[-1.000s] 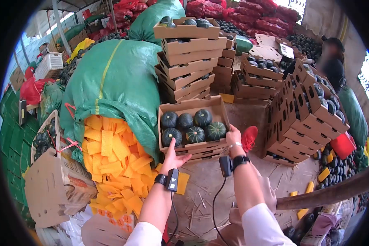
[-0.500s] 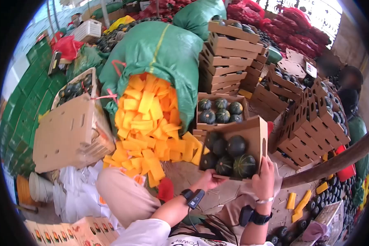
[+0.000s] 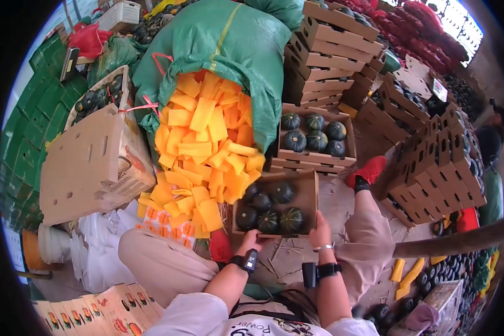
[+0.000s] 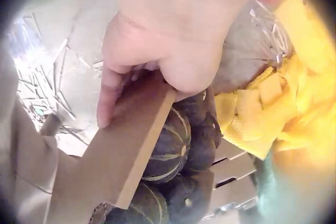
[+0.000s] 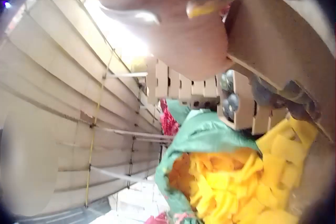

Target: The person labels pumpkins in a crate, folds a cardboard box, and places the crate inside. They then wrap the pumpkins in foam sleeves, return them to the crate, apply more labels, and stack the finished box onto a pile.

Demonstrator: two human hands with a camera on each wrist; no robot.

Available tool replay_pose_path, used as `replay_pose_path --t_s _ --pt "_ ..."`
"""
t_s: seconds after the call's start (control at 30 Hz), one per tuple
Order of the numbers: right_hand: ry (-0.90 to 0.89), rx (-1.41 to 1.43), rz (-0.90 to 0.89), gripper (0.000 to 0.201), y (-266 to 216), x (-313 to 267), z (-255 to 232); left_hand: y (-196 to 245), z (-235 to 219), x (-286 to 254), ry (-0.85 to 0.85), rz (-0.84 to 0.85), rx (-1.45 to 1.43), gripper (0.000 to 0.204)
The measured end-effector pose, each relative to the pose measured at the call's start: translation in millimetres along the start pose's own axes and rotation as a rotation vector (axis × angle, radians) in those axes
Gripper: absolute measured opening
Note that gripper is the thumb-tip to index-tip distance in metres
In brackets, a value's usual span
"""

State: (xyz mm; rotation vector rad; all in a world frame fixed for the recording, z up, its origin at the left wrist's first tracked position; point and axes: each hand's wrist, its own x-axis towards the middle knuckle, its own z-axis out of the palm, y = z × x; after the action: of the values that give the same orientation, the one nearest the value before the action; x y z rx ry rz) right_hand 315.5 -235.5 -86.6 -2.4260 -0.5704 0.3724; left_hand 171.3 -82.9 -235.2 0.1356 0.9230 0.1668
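A cardboard box (image 3: 305, 193) with several dark green squashes (image 3: 291, 220) in it is between my two hands, in front of the pile of yellow foam sleeves (image 3: 207, 162). My left hand (image 3: 251, 242) grips its near wall; in the left wrist view the fingers lie over the outside of that wall (image 4: 126, 134), with the thumb side towards the striped squashes (image 4: 170, 148). At the near right corner my right hand (image 3: 321, 232) holds the right wall. The right wrist view shows that hand (image 5: 184, 35) against the cardboard, its fingertips mostly hidden.
Beyond is another box of squashes (image 3: 347, 131) on a low stack. A large green sack (image 3: 224, 33) spills the sleeves. Tall box stacks (image 3: 336, 61) stand behind, more boxes (image 3: 431, 168) at right. A wooden pole (image 3: 459, 238) crosses the right side; a flattened carton (image 3: 84, 168) leans at left.
The box has come off the low stack towards me, uncovering another box of squashes. Since half a second ago it has shifted left and levelled out, both hands still holding it.
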Motion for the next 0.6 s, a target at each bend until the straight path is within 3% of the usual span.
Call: replay_pose_path --t_s 0.03,0.1,0.13,0.2,0.23,0.27,0.33,0.37,0.47,0.53,0.6 --pt "-0.129 -0.009 0.106 0.057 15 11 18 7 -22 8 -0.014 0.014 -0.002 0.033" --pt "-0.097 -0.111 0.208 0.054 54 18 73 11 -60 27 0.060 0.003 -0.010 0.030" --pt "-0.084 -0.160 0.264 0.052 66 19 94 8 -55 16 0.018 0.078 0.074 0.026" --pt "-0.072 -0.147 0.304 0.046 88 30 104 -1 -47 14 0.085 0.074 0.109 0.023" --pt "-0.068 -0.149 0.330 0.043 102 31 105 -5 -39 10 0.096 -0.008 0.060 0.028" --pt "-0.059 -0.174 0.364 0.041 109 33 99 -5 -16 -4 0.208 -0.121 0.186 0.031" --pt "-0.028 -0.216 0.435 0.036 104 43 79 -12 -19 2 0.177 -0.410 0.340 0.043" --pt "-0.093 -0.266 0.427 0.038 102 47 74 -9 -15 -1 0.091 -0.547 0.478 0.049" --pt "-0.237 -0.374 0.430 0.047 94 49 60 33 33 -34 0.022 -0.438 1.118 0.048" --pt "-0.262 -0.386 0.469 0.054 73 46 59 73 85 -53 0.078 -0.320 1.605 0.037" --pt "-0.143 -0.343 0.520 0.059 57 42 67 73 91 -52 0.055 0.523 1.983 0.038"
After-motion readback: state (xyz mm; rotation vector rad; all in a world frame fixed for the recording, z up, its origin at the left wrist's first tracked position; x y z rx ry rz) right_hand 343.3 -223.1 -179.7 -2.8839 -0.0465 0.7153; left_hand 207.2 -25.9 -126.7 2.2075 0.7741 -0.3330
